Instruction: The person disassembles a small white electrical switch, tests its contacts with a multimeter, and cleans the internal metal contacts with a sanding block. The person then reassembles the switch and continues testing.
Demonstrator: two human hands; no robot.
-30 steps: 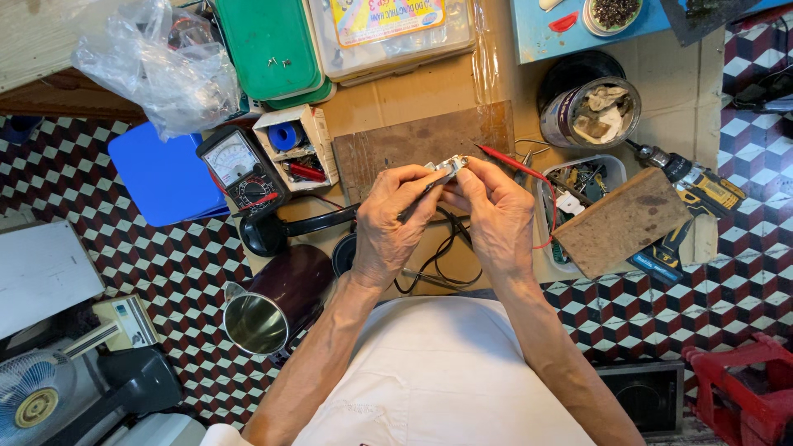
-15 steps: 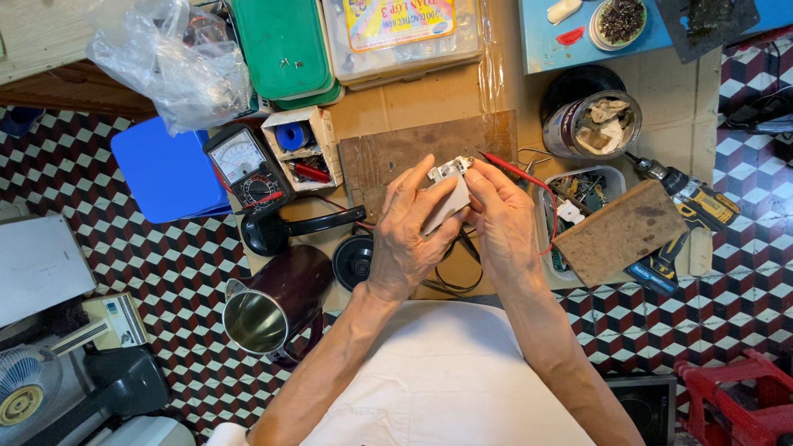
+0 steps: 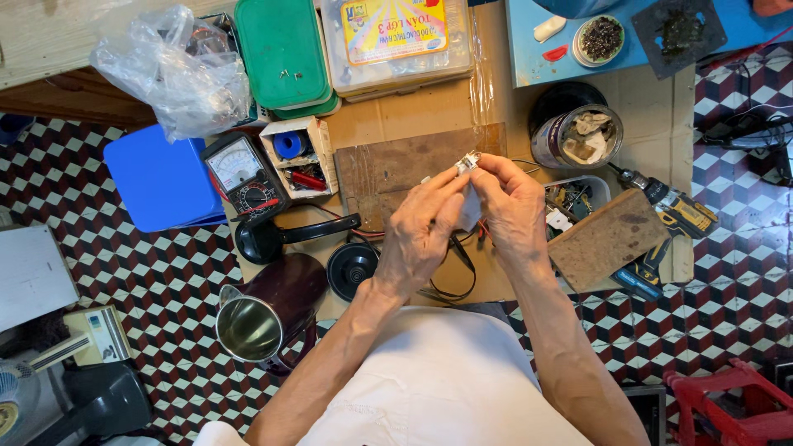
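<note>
Both hands, the left hand [image 3: 421, 239] and the right hand [image 3: 512, 211], pinched a small white part [image 3: 467, 163] with their fingers. It was held up over the brown wooden board [image 3: 388, 169]. A meter [image 3: 245, 176] lay nearby.

Checkered floor [image 3: 149, 272] carrying a cardboard sheet [image 3: 413, 116]; on the cardboard lie a wooden board [image 3: 388, 169], multimeter [image 3: 244, 177], tin can [image 3: 578, 136], drill [image 3: 673, 211] and kettle [image 3: 268, 318].
</note>
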